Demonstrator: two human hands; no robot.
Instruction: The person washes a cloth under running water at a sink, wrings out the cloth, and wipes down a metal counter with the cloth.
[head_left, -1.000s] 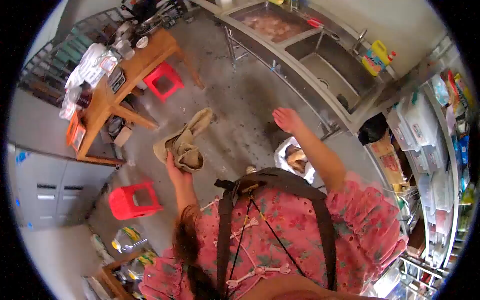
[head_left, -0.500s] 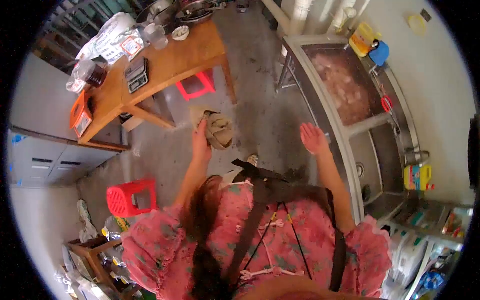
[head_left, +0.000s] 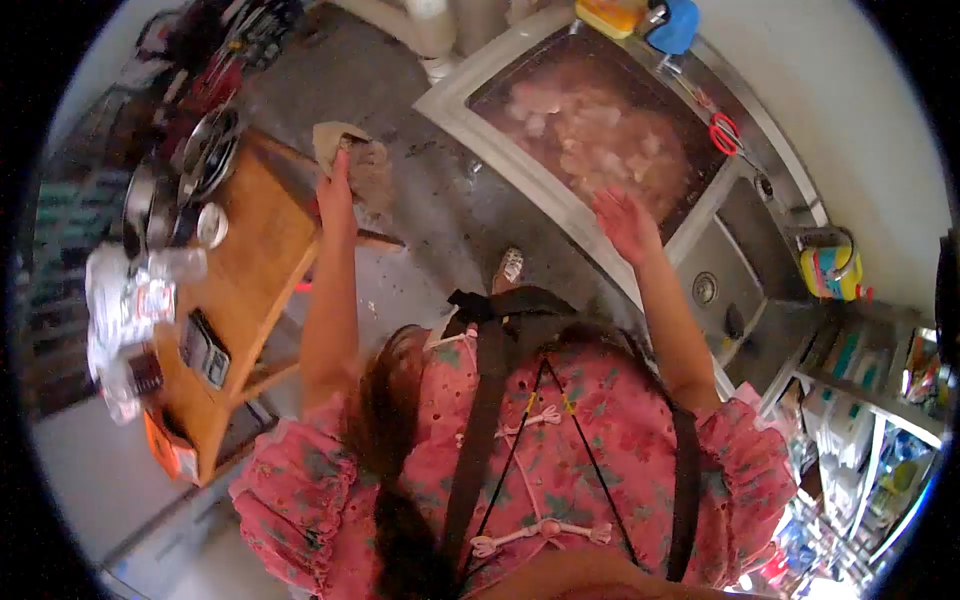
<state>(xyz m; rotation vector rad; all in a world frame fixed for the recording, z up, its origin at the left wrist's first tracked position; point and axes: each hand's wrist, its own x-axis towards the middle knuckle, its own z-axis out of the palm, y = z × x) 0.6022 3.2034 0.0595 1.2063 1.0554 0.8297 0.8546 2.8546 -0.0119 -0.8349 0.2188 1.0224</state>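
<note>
My left hand (head_left: 338, 190) is closed around a crumpled brown bag (head_left: 372, 180), held out above the floor between the wooden table and the sink. Whether it is paper or cloth I cannot tell. My right hand (head_left: 625, 226) holds nothing; its fingers are stretched out over the near edge of the sink. Under and beyond it, the large basin holds pale meat pieces (head_left: 590, 140) in pinkish water. The steel sink's rim (head_left: 545, 215) runs below my right forearm.
At left stands a wooden table (head_left: 255, 240) with a digital scale (head_left: 205, 348), bowls and bags. Red-handled scissors (head_left: 724, 134) lie on the sink's back ledge. A smaller basin with a drain (head_left: 705, 288) adjoins, near a yellow bottle (head_left: 830, 272). Packed shelves (head_left: 860, 430) stand at lower right.
My view has turned to the right, toward the sink. My right hand has come over the sink's edge, and the brown bag stays in my left hand, now held farther forward.
</note>
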